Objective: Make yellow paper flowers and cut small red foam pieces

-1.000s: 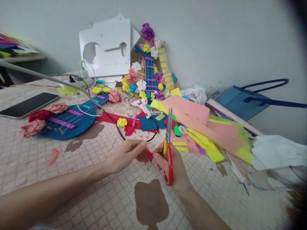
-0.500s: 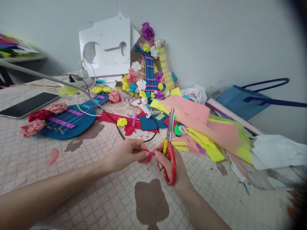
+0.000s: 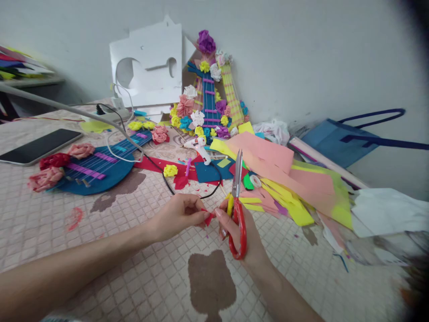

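My left hand (image 3: 179, 216) pinches a small red paper piece (image 3: 208, 218) between thumb and fingers, low over the tiled floor. My right hand (image 3: 238, 232) meets it from the right: its fingertips touch the same red piece while it holds red-handled scissors (image 3: 237, 202), blades closed and pointing up. Both hands are closed and nearly touch each other.
A pile of pink and yellow paper sheets (image 3: 284, 179) lies to the right. A glue gun (image 3: 197, 146), its black cord (image 3: 167, 181) and paper scraps lie behind the hands. A blue paper guitar (image 3: 97, 165) with flowers and a phone (image 3: 40, 145) are at left. A decorated guitar (image 3: 209, 98) leans on the wall.
The red paper piece, hanging flat one second ago, is now bunched between the fingertips of both hands. The scissors shifted slightly to the right.
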{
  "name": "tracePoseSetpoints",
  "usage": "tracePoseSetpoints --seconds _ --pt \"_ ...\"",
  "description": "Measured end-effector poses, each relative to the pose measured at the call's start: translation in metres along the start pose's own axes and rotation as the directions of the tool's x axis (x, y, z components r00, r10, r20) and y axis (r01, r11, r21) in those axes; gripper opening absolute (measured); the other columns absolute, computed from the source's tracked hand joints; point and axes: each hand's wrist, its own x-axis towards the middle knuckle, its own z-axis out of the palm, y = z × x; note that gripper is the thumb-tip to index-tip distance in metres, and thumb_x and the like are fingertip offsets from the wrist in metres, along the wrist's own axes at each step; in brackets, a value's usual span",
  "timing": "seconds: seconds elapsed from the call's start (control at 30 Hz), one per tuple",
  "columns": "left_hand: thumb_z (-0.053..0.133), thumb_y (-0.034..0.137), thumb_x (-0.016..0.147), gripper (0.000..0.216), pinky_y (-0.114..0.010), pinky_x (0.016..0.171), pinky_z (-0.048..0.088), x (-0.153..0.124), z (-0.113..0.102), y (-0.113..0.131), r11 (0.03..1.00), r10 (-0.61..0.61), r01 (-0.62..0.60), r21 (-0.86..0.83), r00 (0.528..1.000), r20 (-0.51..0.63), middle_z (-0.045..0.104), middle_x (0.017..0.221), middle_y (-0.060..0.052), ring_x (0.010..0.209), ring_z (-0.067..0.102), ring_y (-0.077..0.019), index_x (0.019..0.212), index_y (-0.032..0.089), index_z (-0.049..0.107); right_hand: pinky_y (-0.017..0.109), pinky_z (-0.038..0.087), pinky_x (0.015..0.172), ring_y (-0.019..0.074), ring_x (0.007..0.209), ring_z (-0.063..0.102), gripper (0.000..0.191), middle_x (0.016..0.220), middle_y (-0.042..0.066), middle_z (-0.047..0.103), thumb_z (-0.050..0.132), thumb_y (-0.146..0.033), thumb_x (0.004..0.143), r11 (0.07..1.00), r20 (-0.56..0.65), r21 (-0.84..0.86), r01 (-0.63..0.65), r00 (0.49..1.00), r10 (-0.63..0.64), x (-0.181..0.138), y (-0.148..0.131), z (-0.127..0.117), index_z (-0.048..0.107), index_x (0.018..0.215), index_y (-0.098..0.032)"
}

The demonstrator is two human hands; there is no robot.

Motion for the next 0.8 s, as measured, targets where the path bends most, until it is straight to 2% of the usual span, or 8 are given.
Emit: tracePoseSetpoints --seconds 0.2,0.43,0.67,0.8 --pt "0.066 0.026 0.073 0.017 -0.021 0.058 0.047 -0.0004 0.001 0.0008 0.999 0.0 0.0 0.042 1.0 0.006 0.063 0.064 -0.002 0.06 0.059 -0.0101 0.068 0.012 0.057 0.02 0.04 0.04 0.0063 0.045 0.044 0.024 0.071 -0.005 0.054 0.068 -0.032 0.074 0.996 0.035 -0.09 -0.004 0.999 0.007 0.0002 -0.0023 -0.0004 0.047 0.079 -0.021" --pt "0.065 0.03 0.076 0.018 -0.021 0.061 0.048 -0.002 0.0018 0.003 0.997 0.023 -0.025 0.068 0.999 0.031 0.066 0.07 -0.003 0.064 0.06 -0.0113 0.074 0.012 0.061 0.02 0.038 0.04 0.0067 0.045 0.041 0.021 0.065 -0.007 0.052 0.065 -0.028 0.075 0.992 0.016 -0.128 -0.008 1.0 0.01 0.0002 -0.0049 0.0018 0.045 0.079 -0.022" --pt "0.065 0.031 0.077 0.021 -0.022 0.064 0.05 0.0004 -0.0012 0.0019 0.999 -0.035 0.035 -0.004 0.999 0.037 0.064 0.065 -0.001 0.063 0.061 -0.0104 0.07 0.012 0.06 0.02 0.037 0.04 0.0066 0.045 0.042 0.022 0.066 -0.007 0.051 0.065 -0.026 0.074 0.99 0.001 -0.14 -0.016 1.0 0.017 -0.0002 -0.0045 0.0027 0.044 0.081 -0.023" --pt "0.066 0.036 0.077 0.025 -0.023 0.065 0.05 0.0014 -0.0015 -0.0036 0.999 -0.041 0.04 0.005 0.994 0.102 0.067 0.071 -0.003 0.066 0.062 -0.0112 0.076 0.011 0.063 0.021 0.038 0.04 0.0067 0.045 0.042 0.021 0.065 -0.007 0.05 0.064 -0.028 0.076 0.989 -0.011 -0.145 -0.01 1.0 0.009 0.0004 -0.0034 0.0027 0.044 0.08 -0.022"
